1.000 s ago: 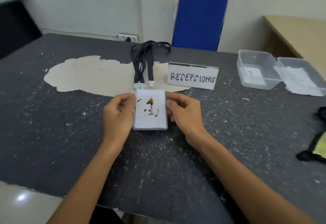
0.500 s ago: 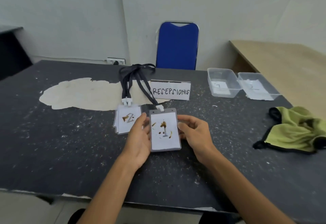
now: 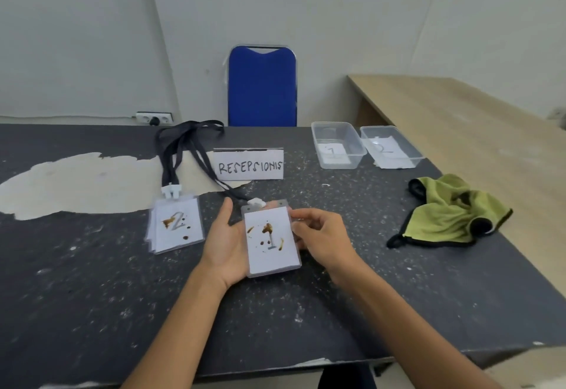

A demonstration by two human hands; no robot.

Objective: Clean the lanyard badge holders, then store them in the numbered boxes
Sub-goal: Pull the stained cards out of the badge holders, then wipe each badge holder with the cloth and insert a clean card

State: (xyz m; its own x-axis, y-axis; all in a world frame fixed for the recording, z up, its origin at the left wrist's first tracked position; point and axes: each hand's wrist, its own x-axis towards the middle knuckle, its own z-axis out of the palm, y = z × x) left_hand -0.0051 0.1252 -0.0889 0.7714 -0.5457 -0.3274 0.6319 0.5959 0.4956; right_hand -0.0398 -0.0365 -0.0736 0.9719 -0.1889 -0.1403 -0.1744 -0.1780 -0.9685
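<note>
Badge holder 1 (image 3: 269,241) has a white card marked "1" with brown stains. It lies on the straight fingers of my left hand (image 3: 226,244), palm up, thumb raised. My right hand (image 3: 321,235) pinches its right edge with curled fingers. Badge holder 2 (image 3: 176,224), also stained, lies flat on the table to the left. Black lanyards (image 3: 183,143) run back from both holders. Clear box 1 (image 3: 318,140) and clear box 2 (image 3: 412,151) stand open at the back right, each with a numbered paper inside.
A green cloth (image 3: 453,208) with black trim lies crumpled at the right, near the dark table's edge. A paper sign reading "RESEPSIONIS" (image 3: 249,165) stands behind my hands. A blue chair (image 3: 262,85) is beyond the table, and a wooden table (image 3: 459,128) adjoins on the right.
Both hands have drawn badge holder 1 off the stack toward me and to the right, uncovering badge holder 2. My left hand now lies flat under the holder instead of gripping its edge.
</note>
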